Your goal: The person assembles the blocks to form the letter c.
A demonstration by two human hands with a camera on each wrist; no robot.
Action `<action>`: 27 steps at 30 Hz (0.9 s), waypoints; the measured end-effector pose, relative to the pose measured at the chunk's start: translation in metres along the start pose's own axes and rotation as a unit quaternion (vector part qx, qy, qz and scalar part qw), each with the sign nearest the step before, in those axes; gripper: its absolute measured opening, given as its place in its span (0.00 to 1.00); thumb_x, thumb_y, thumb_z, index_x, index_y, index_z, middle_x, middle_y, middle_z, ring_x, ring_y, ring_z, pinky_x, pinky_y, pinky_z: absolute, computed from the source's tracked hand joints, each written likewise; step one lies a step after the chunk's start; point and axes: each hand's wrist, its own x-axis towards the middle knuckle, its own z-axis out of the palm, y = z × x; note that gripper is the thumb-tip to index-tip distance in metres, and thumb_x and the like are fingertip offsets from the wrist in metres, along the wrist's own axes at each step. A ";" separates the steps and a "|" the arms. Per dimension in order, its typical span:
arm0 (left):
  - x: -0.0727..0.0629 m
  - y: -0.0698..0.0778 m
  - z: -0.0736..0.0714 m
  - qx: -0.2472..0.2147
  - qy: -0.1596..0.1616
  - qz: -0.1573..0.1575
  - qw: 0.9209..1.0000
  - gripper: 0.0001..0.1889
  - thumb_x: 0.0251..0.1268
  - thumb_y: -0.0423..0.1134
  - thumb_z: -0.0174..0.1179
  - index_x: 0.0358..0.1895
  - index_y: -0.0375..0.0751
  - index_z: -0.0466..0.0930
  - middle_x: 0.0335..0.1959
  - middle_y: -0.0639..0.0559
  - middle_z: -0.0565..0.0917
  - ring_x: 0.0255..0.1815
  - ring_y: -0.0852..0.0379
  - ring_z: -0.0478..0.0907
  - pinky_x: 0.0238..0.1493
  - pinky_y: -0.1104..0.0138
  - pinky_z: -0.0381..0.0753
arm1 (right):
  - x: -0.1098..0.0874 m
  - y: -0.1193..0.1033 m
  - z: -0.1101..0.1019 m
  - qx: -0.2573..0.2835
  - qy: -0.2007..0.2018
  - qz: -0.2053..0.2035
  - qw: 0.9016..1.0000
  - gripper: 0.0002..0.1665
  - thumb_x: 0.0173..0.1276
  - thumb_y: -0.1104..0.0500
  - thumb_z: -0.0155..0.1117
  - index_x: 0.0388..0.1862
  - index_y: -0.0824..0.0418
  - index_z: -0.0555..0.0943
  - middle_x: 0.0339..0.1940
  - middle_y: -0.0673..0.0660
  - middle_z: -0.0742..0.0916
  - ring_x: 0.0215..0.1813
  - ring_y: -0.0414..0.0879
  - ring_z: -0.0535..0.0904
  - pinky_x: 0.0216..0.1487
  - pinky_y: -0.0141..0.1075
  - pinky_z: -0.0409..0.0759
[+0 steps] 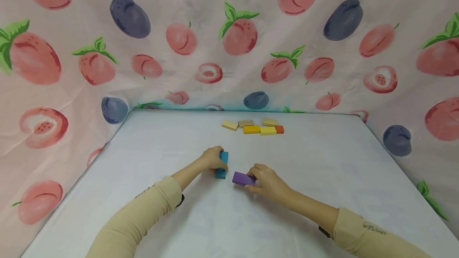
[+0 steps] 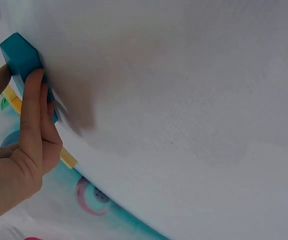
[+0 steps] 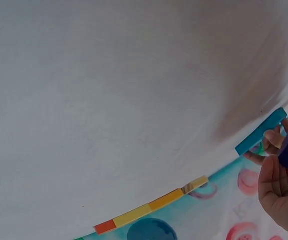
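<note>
1. The left hand [image 1: 214, 158] pinches a long blue block, maybe painted wood [image 1: 224, 157], between thumb and fingers, over the middle part of the white surface [image 1: 179, 226]. If that pinch gets loose, the blue block could twist or drop.

2. The right hand [image 1: 269, 182] pinches 1 end of a purple box-shaped block, maybe painted wood too [image 1: 242, 178]. The other end sticks out toward the blue block, so it could tip down if the fingers slip.

3. The 2 held blocks are near each other but apart. If either hand moves in too fast, they could bump, and 1 could get knocked crooked.

4. A small orange bit of something [image 1: 212, 170] peeks out by the left hand. I can't tell what it is or if the blue block touches it. A careless push could shove it away.

5. At the far side sit a deep yellow block [image 1: 251, 129], a light yellow block [image 1: 268, 131], a red-orange block [image 1: 279, 129] and 3 pale tan blocks [image 1: 246, 123]. They sit close together, so a clumsy reach could scatter them.
</note>
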 end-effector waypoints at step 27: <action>0.006 0.011 -0.009 0.085 -0.014 -0.015 0.996 0.32 0.45 0.44 0.75 0.52 0.29 0.73 0.44 0.40 0.81 0.38 0.50 0.80 0.41 0.64 0.84 | 0.015 -0.017 0.023 0.033 -0.061 0.016 0.997 0.14 0.54 0.59 0.73 0.32 0.66 0.80 0.26 0.52 0.81 0.27 0.38 0.70 0.27 0.25 0.71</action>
